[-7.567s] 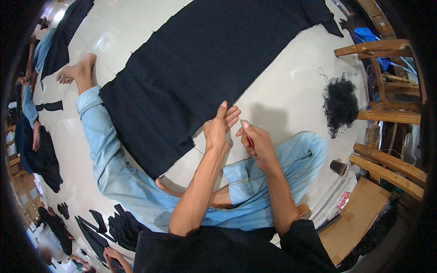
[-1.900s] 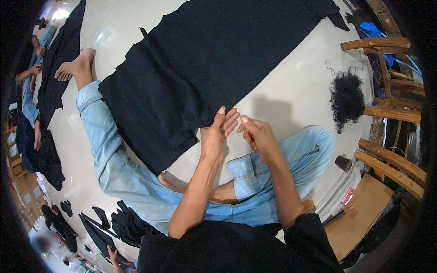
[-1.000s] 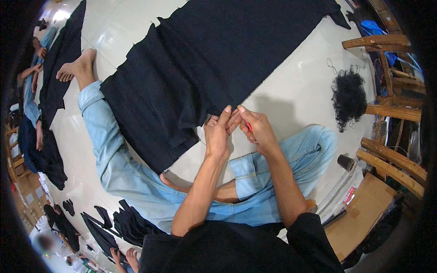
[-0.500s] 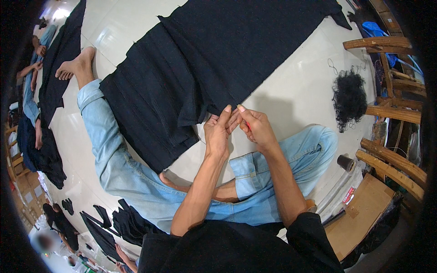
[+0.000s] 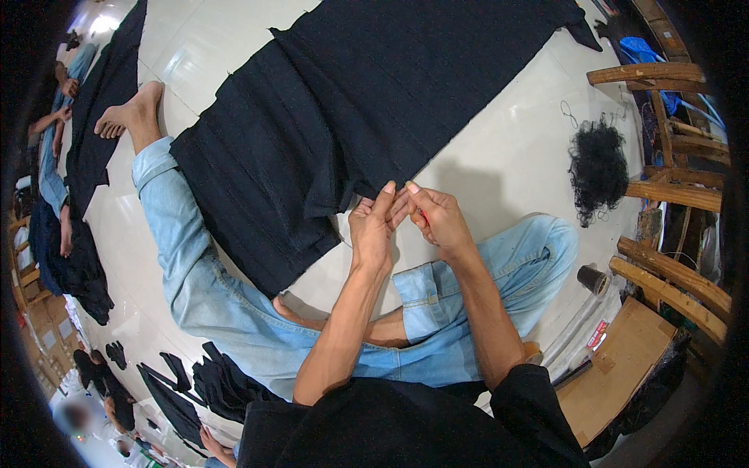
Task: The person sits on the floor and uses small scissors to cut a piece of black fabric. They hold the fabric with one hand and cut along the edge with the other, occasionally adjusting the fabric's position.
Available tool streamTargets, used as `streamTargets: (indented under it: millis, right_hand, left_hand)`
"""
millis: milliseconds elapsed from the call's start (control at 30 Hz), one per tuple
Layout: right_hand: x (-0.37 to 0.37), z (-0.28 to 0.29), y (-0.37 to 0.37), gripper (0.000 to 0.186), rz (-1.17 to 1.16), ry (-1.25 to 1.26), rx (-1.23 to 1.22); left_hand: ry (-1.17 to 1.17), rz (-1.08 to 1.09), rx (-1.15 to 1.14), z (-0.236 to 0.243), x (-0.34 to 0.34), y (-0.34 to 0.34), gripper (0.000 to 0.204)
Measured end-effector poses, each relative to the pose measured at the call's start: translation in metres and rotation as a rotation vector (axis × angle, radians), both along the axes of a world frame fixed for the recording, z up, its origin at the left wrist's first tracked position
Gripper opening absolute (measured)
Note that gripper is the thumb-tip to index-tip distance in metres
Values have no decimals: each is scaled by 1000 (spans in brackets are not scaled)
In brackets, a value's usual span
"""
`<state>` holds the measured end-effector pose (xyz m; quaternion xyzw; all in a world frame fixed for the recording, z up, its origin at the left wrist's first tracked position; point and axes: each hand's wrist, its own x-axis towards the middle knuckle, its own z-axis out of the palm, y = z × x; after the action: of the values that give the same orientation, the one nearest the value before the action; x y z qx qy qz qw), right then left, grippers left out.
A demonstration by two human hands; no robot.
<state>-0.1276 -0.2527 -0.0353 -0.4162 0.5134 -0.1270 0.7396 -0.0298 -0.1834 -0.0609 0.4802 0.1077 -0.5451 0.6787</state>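
Observation:
A large black cloth lies spread on the pale tiled floor, ruffled and folded at its near edge. My left hand is at that edge, thumb raised and fingers curled about the cloth. My right hand is closed on a small red-handled tool, its thumb tip almost touching my left fingers; the tool is mostly hidden in my grip. My outstretched leg borders the cloth on the left; my bent knee is at the right.
A tangle of black thread lies right, beside wooden frames with blue plastic. A dark cone and cardboard are lower right. Along the left, other people's limbs and more black cloth show; cut pieces lie lower left.
Since about two seconds ago, my hands have come up together at the cloth's edge, where the fabric is more bunched. In the last second they have barely moved.

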Motion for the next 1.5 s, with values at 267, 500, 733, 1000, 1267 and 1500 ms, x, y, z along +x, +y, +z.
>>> streamTargets:
  millis: [267, 500, 733, 1000, 1267, 1500]
  right_hand:
    - [-37, 23, 13, 39, -107, -42, 144]
    - [-37, 22, 8, 39, -212, -74, 117]
    - [-17, 3, 10, 39, -127, -62, 121]
    - [-11, -5, 10, 40, -27, -58, 82]
    - [-3, -5, 5, 41, -9, -56, 38]
    - [-1, -6, 6, 40, -18, -52, 42]
  left_hand:
    - [65, -165, -57, 13, 3, -21, 57]
    - [-29, -134, 118, 9, -14, -63, 52]
    - [-92, -129, 152, 14, -3, -20, 42]
    - [-34, -79, 121, 16, 3, 4, 41]
    - [-47, -75, 140, 13, 4, 6, 37]
    - [-38, -59, 129, 11, 4, 6, 40]
